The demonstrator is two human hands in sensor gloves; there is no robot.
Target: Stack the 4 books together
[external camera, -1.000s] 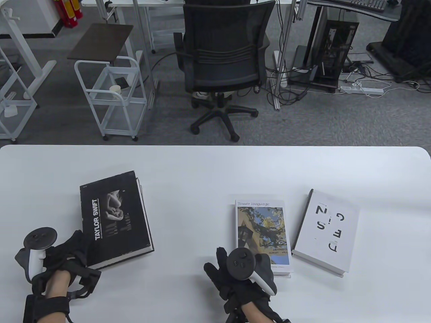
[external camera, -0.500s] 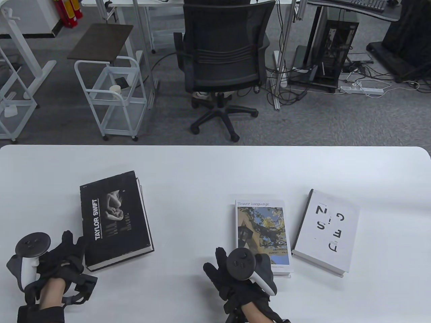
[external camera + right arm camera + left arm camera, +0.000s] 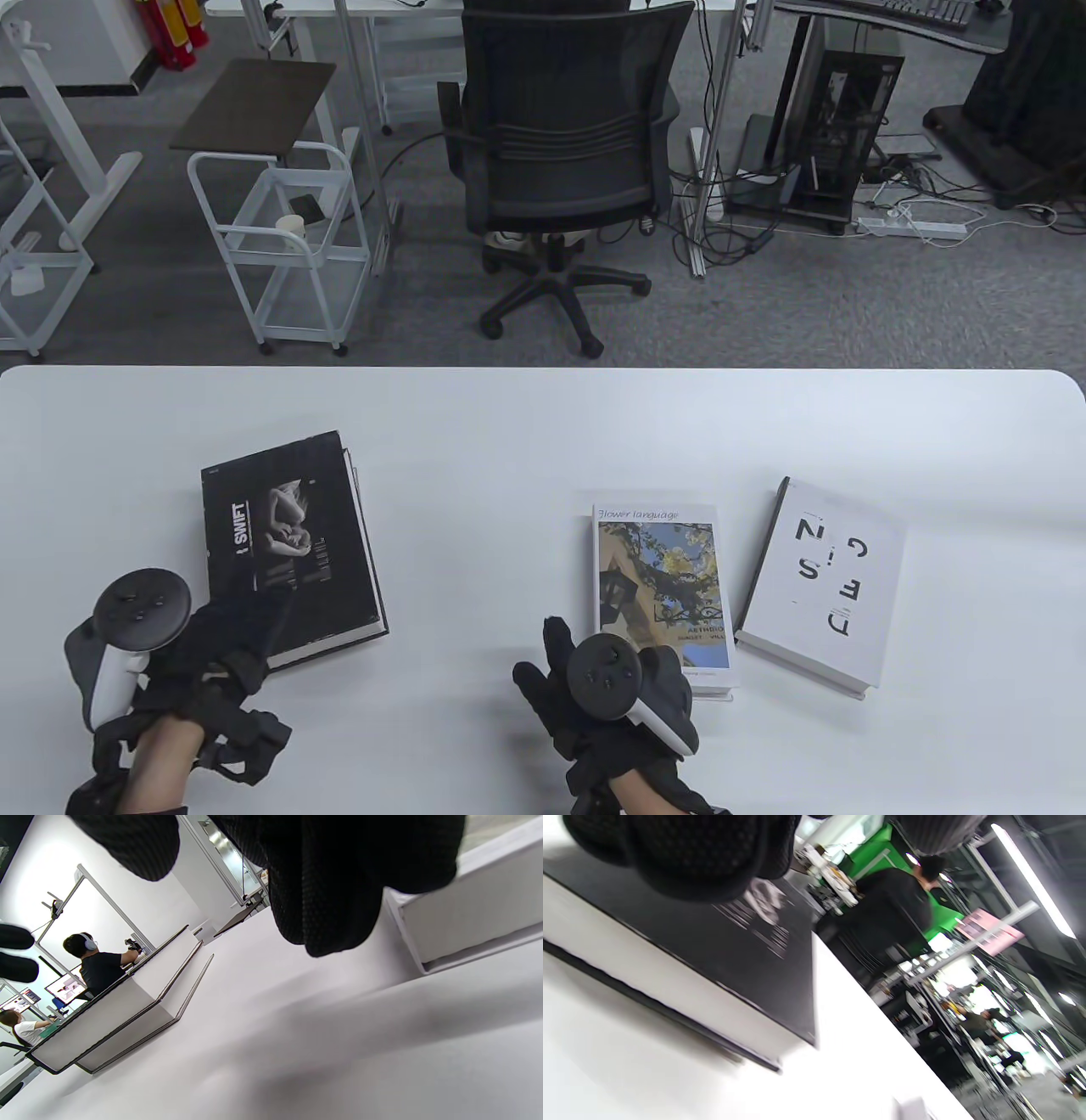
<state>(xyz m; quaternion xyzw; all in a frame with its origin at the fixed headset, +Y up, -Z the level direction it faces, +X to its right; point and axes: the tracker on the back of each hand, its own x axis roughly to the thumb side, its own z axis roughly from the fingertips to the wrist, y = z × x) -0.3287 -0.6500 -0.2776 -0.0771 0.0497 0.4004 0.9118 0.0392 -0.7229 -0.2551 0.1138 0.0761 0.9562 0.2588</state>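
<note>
A thick black Taylor Swift book [image 3: 305,535] lies at the table's left. My left hand [image 3: 242,624] rests on its near left corner, with the fingers [image 3: 683,853] on the black cover [image 3: 755,959]; the thumb is hidden. A Flower language book [image 3: 662,577] lies at centre right, with a thin white edge showing under its near end. A white book with black letters [image 3: 819,581] lies just right of it. My right hand [image 3: 551,671] is open at the flower book's near left corner, its fingers [image 3: 331,878] over the table beside the book's edge [image 3: 466,912].
The white table [image 3: 526,424] ends at its far edge behind the books. Beyond it stand an office chair [image 3: 564,153] and a white cart [image 3: 280,246]. The black book also shows far off in the right wrist view [image 3: 110,1018].
My left hand has moved right and forward from beside the black book onto its near left corner, covering part of the title. My right hand has barely moved. The books have not moved.
</note>
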